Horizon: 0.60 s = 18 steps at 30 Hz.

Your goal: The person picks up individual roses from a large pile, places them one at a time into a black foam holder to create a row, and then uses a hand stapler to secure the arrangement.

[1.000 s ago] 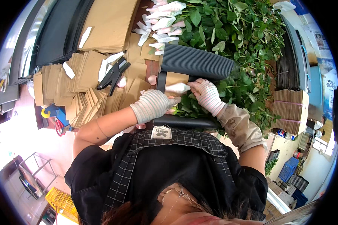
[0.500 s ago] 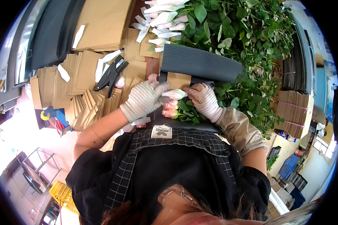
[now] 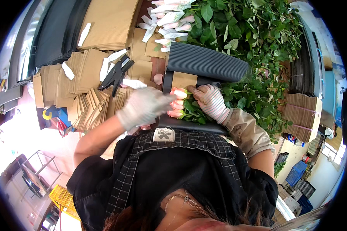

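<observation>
At nine o'clock from the right hand (image 3: 209,102), which pinches the uppermost stem (image 3: 188,93), lie peach roses (image 3: 177,104) — probably light, soft, easily bruised, best held by the stems — with the blurred left hand (image 3: 144,106) beside them, its grip unclear.

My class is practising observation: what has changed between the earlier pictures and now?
The top rose is bare now; a white net sleeve like the one that covered it shows further left, near the black stapler. The left hand, blurred, has drawn slightly left; whether it holds anything is unclear. The right hand still pinches the rose behind its head; the stapler and dark corrugated sheet stayed put.
</observation>
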{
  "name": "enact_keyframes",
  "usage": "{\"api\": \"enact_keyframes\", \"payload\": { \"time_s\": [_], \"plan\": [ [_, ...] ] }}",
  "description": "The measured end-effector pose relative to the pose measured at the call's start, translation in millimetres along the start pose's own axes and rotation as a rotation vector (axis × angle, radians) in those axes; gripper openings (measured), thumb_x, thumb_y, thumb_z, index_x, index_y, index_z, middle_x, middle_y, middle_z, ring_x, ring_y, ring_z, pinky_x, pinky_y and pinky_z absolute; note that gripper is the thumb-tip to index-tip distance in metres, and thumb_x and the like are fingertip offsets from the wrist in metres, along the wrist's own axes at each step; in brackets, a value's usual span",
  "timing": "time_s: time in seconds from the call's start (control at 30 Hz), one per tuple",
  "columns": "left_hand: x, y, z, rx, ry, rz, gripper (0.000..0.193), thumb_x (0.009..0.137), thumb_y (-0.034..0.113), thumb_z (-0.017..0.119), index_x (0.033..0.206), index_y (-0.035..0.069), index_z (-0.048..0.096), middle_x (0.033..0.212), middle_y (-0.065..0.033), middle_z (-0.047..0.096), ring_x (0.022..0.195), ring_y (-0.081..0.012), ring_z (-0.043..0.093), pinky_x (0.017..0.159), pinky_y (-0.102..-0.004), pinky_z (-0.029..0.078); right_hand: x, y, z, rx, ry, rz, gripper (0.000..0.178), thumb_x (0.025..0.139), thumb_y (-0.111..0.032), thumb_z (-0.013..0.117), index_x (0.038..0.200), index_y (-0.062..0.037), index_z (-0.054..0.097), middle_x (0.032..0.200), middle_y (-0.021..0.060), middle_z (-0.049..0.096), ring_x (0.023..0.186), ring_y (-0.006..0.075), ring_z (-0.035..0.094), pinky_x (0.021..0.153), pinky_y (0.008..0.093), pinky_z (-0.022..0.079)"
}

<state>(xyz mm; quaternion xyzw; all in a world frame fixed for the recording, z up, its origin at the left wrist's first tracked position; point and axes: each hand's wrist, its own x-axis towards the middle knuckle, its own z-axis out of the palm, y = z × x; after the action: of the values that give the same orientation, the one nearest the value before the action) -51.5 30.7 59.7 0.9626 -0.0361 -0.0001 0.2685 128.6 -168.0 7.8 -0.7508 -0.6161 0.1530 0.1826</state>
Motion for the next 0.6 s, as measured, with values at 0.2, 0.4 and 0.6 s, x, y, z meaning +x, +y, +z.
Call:
{"api": "enact_keyframes", "payload": {
  "time_s": [0.2,0.4,0.6],
  "plan": [
    [8,-5,43,0.075,-0.048,0.178,0.036,0.078,0.029,0.063,0.113,0.017,0.060,0.082,-0.0017,0.060,0.074,-0.0237,0.061,0.062,-0.0400,0.048,-4,-8,-4,-0.139,-0.054,-0.098,0.044,0.076,-0.009,0.060,0.119,-0.0122,0.058,0.077,0.0089,0.059,0.069,0.0301,0.057,0.060,0.0416,0.047],
    [33,1,51,0.004,-0.010,0.168,0.039,0.077,0.034,0.065,0.111,0.014,0.062,0.123,-0.0056,0.055,0.119,-0.0276,0.047,0.097,-0.0456,0.037,-6,-6,-20,-0.078,-0.097,-0.084,0.033,0.077,-0.018,0.063,0.108,-0.0079,0.060,0.084,0.0103,0.060,0.078,0.0305,0.059,0.068,0.0434,0.049],
    [30,9,48,0.042,0.101,0.183,0.034,0.074,0.028,0.066,0.105,0.012,0.065,0.119,-0.0098,0.058,0.112,-0.0312,0.053,0.094,-0.0465,0.039,-85,59,-106,-0.355,0.424,0.339,0.028,0.073,-0.006,0.063,0.100,-0.0088,0.065,0.106,0.0074,0.064,0.100,0.0289,0.058,0.089,0.0401,0.046]
  ]
}}
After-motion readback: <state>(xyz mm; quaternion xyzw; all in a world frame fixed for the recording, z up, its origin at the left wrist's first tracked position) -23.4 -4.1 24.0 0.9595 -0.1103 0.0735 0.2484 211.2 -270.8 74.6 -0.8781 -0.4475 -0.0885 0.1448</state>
